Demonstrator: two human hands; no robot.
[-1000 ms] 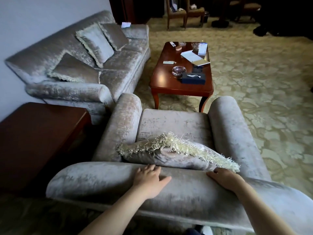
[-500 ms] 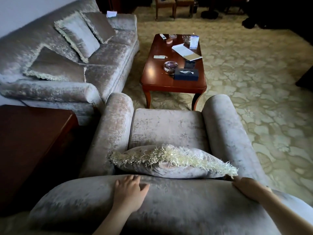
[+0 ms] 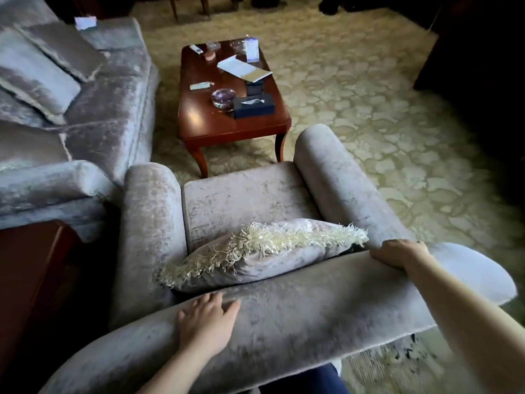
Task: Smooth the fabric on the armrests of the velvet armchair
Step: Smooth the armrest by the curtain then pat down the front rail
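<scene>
Viewpoint: standing behind the armchair (image 3: pixel 250 194), looking down over its back (image 3: pixel 312 302).

Left hand (image 3: pixel 203 322): palm down on top of the back, toward its left end. Grip wide, with the fingers straight and lying flat on the velvet, holding nothing.

Right hand (image 3: pixel 397 253): on the back near its right end, just beside where the right armrest (image 3: pixel 341 180) meets it. Grip narrow, with the fingers curled over the front edge of the back and holding the padded roll there.

Armrests: the left armrest (image 3: pixel 152 220) and the right armrest are both rolled and run away from the viewer on either side of the seat. Neither hand touches them. The nap on both shows mottled light and dark patches.

Cushion (image 3: pixel 255 260): fringed, leaning on the seat against the back, lying between the two hands and tilted toward the left armrest.

Surroundings: the sofa (image 3: pixel 108 109) is on the left, with its arm close to the left armrest. The wooden surface (image 3: pixel 204 120) stands ahead of the armchair on patterned carpet (image 3: pixel 369 95). It carries a dark tissue box (image 3: pixel 253 107), a glass ashtray (image 3: pixel 223 97) just beside the box, and papers (image 3: pixel 241 68) farther back.
</scene>
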